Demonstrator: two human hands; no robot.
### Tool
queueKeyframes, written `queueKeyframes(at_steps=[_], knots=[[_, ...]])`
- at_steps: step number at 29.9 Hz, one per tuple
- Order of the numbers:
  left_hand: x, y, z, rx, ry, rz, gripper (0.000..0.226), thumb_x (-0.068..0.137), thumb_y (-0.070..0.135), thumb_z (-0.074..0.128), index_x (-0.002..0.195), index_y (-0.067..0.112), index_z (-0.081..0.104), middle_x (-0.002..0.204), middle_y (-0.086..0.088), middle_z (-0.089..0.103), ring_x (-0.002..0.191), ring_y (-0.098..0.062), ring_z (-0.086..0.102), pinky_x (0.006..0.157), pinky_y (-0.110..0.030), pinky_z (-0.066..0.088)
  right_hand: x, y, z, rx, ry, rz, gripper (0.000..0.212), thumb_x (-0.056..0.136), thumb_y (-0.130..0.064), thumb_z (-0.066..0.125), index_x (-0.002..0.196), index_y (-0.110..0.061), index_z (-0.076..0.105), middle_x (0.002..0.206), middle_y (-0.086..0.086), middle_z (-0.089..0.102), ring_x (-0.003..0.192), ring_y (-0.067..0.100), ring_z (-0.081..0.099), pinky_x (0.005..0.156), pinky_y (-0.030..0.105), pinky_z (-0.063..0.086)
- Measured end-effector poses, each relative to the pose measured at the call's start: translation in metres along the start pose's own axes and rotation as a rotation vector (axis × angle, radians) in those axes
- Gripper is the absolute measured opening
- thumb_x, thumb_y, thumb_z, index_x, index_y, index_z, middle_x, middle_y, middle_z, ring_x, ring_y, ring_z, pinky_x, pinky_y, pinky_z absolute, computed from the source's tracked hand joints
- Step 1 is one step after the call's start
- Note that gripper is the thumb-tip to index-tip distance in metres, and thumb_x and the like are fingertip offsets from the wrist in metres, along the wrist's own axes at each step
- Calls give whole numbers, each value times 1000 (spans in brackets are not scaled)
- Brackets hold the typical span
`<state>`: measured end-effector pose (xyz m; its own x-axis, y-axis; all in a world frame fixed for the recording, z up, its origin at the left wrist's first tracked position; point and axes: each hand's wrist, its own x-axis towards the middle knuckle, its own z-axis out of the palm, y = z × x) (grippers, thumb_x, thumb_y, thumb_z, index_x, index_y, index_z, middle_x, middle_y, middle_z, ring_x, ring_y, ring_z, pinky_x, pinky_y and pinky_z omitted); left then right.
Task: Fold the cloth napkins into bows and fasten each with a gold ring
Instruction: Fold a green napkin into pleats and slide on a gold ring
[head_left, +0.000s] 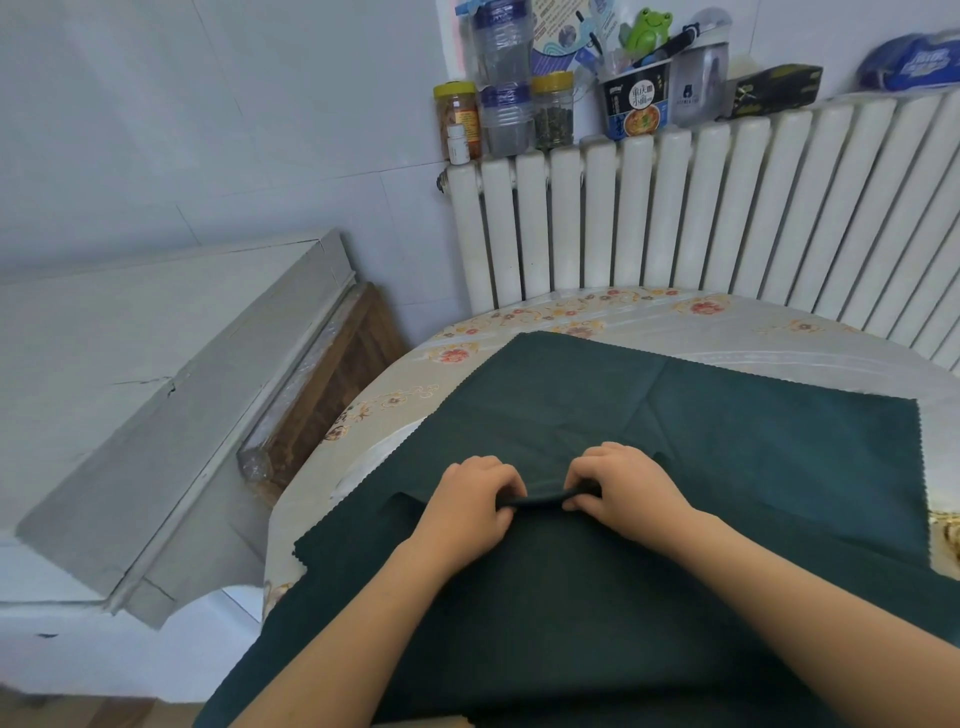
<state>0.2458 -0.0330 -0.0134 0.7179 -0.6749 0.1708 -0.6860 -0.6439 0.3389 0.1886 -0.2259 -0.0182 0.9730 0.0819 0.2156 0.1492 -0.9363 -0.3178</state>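
Hands on napkin, unlabeled.

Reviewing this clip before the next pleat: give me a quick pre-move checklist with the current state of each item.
1. Left hand pinches the raised fold: ok.
2. Right hand pinches the same fold: ok.
3. Dark green napkin lies flat beyond the fold: ok, only faint creases.
4. Napkin fully on the table: not ok, near edge hangs over.
5. Gold ring within reach: cannot tell, none in view.
6. Fold even across its width: cannot tell, hands hide its ends.
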Motion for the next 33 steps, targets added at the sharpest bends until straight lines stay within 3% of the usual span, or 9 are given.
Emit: queueKeyframes(at_steps=[7, 10, 12, 15, 17, 19, 24, 28, 33], knots=[[-19, -2, 2, -106, -82, 8, 11, 84, 27, 61, 94, 24, 64, 94, 14, 52, 95, -4, 47, 90, -24, 38, -19, -1, -1, 88, -45, 40, 25, 88, -46, 57, 91, -25, 70, 94, -13, 61, 92, 7, 50, 78, 21, 41], [-20, 1, 3, -199, -64, -96, 14, 90, 32, 59, 92, 22, 69, 94, 14, 52, 97, -4, 47, 86, -18, 36, -16, -1, -3, 67, -53, 112, 31, 90, -47, 54, 88, -21, 70, 92, -11, 60, 87, 6, 49, 75, 23, 42], [-18, 3, 5, -220, -41, -160, 10, 89, 29, 63, 90, 23, 71, 95, 14, 51, 99, -4, 45, 84, -16, 33, -14, -3, -4, 4, -42, 137, 24, 87, -44, 59, 89, -23, 68, 96, -11, 56, 96, 9, 49, 80, 23, 40], [-12, 4, 6, -145, -33, -202, 8, 84, 29, 69, 92, 29, 69, 105, 15, 47, 109, -5, 38, 88, -19, 19, -10, -6, -3, -142, -21, 136, 31, 85, -46, 61, 111, -29, 58, 119, -11, 48, 115, 14, 39, 95, 26, 29], [-8, 4, 4, -108, -61, -270, 25, 81, 33, 71, 103, 30, 59, 112, 15, 47, 112, -6, 37, 89, -22, 17, -8, -6, -2, -140, -72, 194, 51, 86, -45, 60, 131, -30, 43, 131, -9, 44, 125, 16, 33, 102, 30, 23], [-3, 4, 1, -128, -94, -340, 40, 78, 36, 74, 111, 30, 52, 108, 14, 50, 109, -7, 42, 89, -23, 19, -5, -6, -2, -144, -126, 231, 55, 87, -46, 58, 137, -30, 39, 132, -7, 46, 127, 17, 32, 104, 32, 20], [1, 12, -8, 25, -116, -306, 28, 76, 40, 73, 99, 28, 63, 94, 11, 49, 102, -12, 48, 87, -27, 25, -4, -11, -6, -211, -59, 149, 28, 87, -43, 58, 110, -27, 61, 111, -6, 52, 111, 17, 40, 97, 28, 22], [-14, 20, -9, 45, 30, -199, 15, 80, 30, 69, 90, 22, 61, 93, 9, 48, 94, -13, 50, 84, -26, 32, -19, -17, -9, -218, 69, 74, 22, 89, -37, 56, 107, -24, 61, 109, -9, 57, 108, 15, 46, 94, 25, 23], [-38, 26, -9, 49, 81, -70, 7, 82, 18, 62, 89, 20, 59, 90, 9, 57, 90, -13, 53, 79, -22, 34, -41, -21, -17, -156, 58, 21, 17, 90, -35, 56, 100, -21, 60, 100, -7, 64, 99, 16, 52, 76, 24, 30]])
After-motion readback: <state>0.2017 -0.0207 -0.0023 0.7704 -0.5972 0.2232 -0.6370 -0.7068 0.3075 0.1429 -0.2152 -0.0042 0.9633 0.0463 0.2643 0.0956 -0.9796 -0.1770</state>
